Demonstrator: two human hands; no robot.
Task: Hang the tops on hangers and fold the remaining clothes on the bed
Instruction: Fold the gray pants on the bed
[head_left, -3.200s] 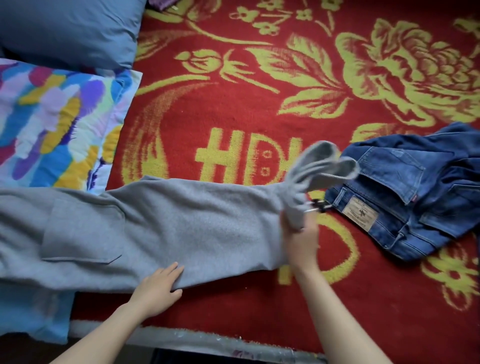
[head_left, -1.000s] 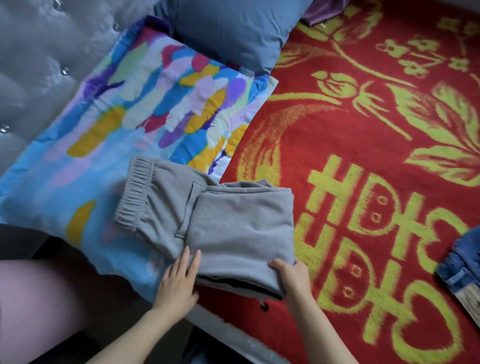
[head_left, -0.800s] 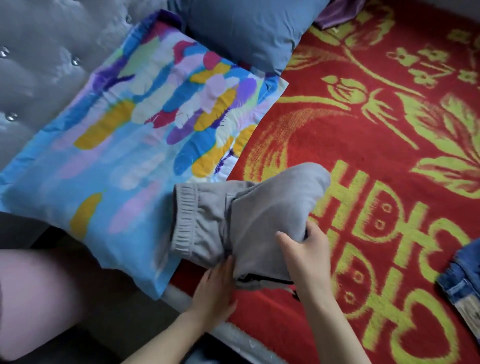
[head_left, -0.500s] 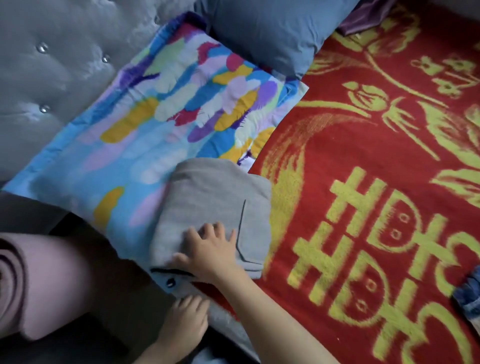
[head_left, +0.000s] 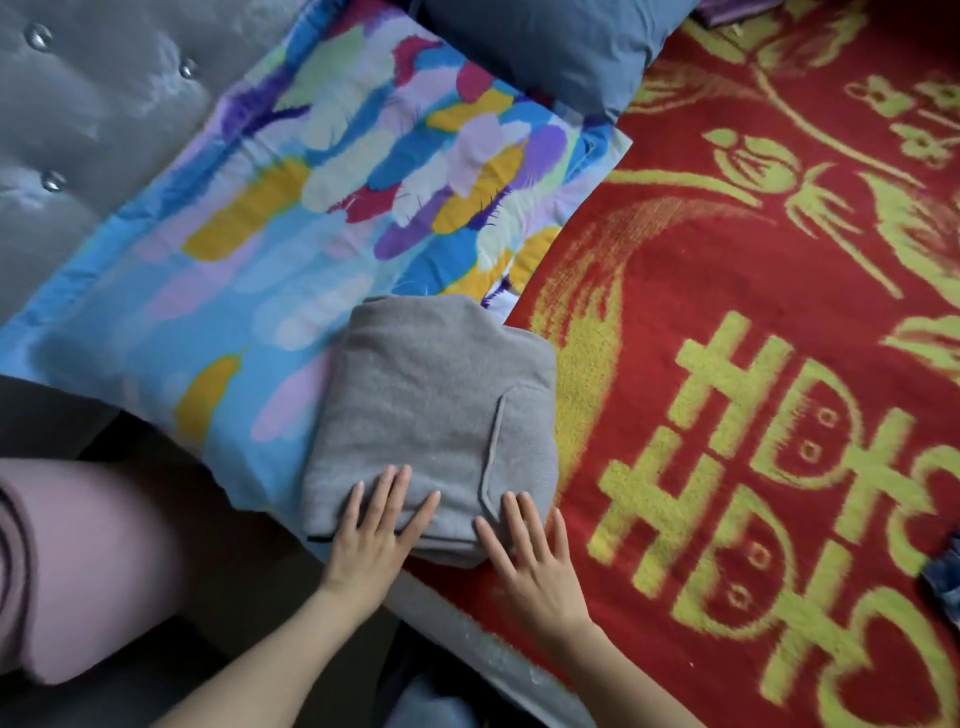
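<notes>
The grey sweatpants (head_left: 431, 405) lie folded into a compact square at the bed's near edge, half on the colourful pillow and half on the red blanket, with a pocket seam facing up. My left hand (head_left: 374, 530) rests flat on the bundle's near left corner, fingers straight. My right hand (head_left: 530, 551) lies flat on its near right corner, fingers spread. A corner of the blue jeans (head_left: 943, 582) shows at the right edge.
A colourful feather-print pillow (head_left: 322, 208) and a blue-grey pillow (head_left: 545, 47) sit against the grey tufted headboard (head_left: 78, 104). The red and yellow blanket (head_left: 753, 364) covers the bed. A pink rolled item (head_left: 78, 566) lies at the lower left. Purple fabric (head_left: 727, 10) peeks in at the top.
The sweatpants went from laid out long to a folded square. In the last half second my left hand came up from below the bed edge onto the bundle, beside my right hand.
</notes>
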